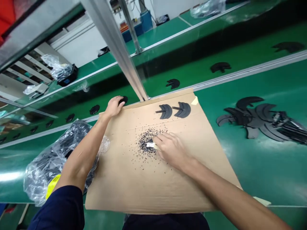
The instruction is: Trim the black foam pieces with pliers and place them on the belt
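My left hand (114,107) reaches past the far edge of the cardboard, its fingers on a dark curved plastic part (123,100) over the green belt. My right hand (171,148) is closed around a small blade (150,145) with a pale handle, low over the cardboard sheet (144,191). Beneath the blade is a scattered heap of black trimmings (146,137). Two fan-shaped black plastic parts, a left one (165,111) and a right one (183,110), lie side by side beyond my right hand.
A pile of black parts (254,118) lies on the green bench at the right. Left of the cardboard sits a clear plastic bag (48,166) of dark pieces. More parts (173,83) are spaced along the belt. A metal post (120,48) rises behind the cardboard.
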The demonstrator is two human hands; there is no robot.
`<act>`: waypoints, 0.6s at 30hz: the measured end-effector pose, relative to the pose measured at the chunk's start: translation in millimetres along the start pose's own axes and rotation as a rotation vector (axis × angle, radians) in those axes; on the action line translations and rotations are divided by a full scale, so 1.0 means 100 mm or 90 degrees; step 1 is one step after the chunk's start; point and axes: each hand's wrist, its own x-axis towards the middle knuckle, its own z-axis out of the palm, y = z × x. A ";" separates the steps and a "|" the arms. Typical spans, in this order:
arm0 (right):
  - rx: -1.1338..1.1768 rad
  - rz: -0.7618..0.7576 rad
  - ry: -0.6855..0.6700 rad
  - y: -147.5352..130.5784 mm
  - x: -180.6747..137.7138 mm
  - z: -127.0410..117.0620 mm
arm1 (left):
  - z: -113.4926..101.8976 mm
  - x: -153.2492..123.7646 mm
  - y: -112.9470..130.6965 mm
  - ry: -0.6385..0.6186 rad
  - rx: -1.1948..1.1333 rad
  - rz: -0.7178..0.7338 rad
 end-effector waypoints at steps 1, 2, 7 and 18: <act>0.005 0.002 -0.005 0.00 0.00 -0.01 | -0.01 0.00 0.00 0.005 0.006 0.000; 0.008 0.002 -0.010 -0.01 -0.01 -0.01 | -0.05 -0.01 0.01 0.010 0.011 0.001; 0.004 -0.009 -0.025 -0.04 -0.02 -0.02 | -0.37 -0.10 0.24 -0.067 -0.003 0.037; 0.007 -0.025 -0.070 -0.04 -0.03 -0.04 | 0.30 0.69 1.85 -0.070 -0.081 0.204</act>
